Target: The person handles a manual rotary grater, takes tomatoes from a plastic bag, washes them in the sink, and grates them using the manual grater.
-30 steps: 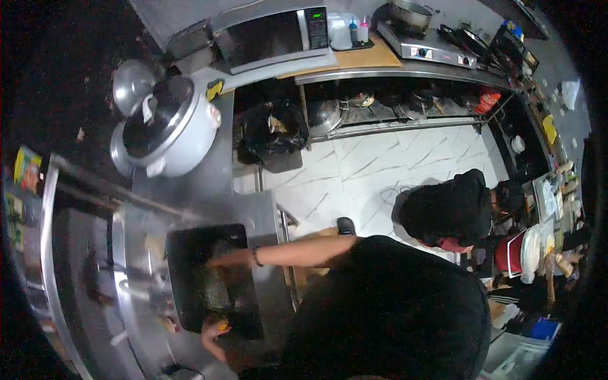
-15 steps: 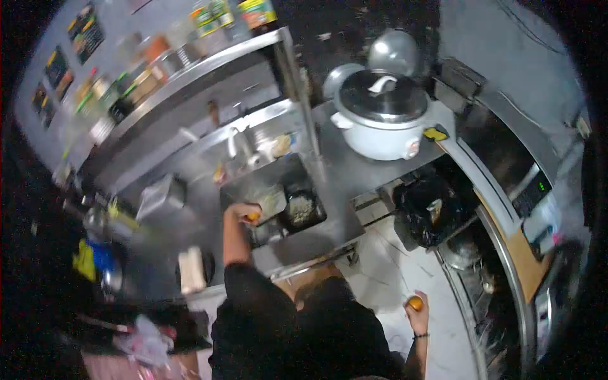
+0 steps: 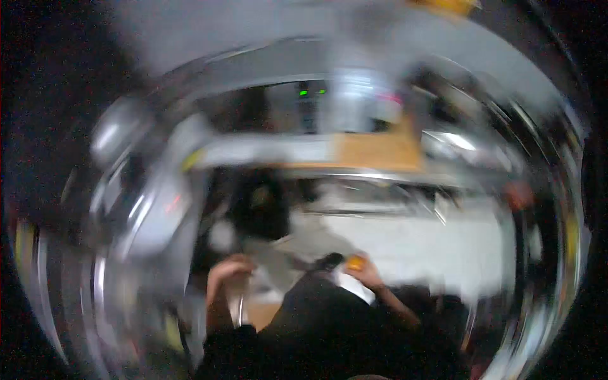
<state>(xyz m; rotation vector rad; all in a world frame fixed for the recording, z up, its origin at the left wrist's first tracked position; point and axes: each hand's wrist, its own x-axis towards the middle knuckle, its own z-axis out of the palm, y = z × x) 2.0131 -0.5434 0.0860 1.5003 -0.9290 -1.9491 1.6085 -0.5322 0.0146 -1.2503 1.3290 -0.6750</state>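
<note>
My right hand [image 3: 367,273] is closed around a small round orange thing [image 3: 355,261], held in front of my body above the floor. My left hand [image 3: 231,269] is raised to the left of my body with the wrist bent. Motion smears its fingers, so whether anything is in them does not show. The hands are well apart, and neither visibly touches a counter.
Ahead runs a counter with a brown board [image 3: 380,151] on its edge. A black-lined bin [image 3: 258,202] stands below it on the left. The large white cooker [image 3: 155,212] is at the left, blurred. White floor [image 3: 430,244] shows at the right.
My view has swung right, from the sink to the other counter. My left hand, which held a small orange thing over the sink, is away from it. My right hand still holds its orange thing.
</note>
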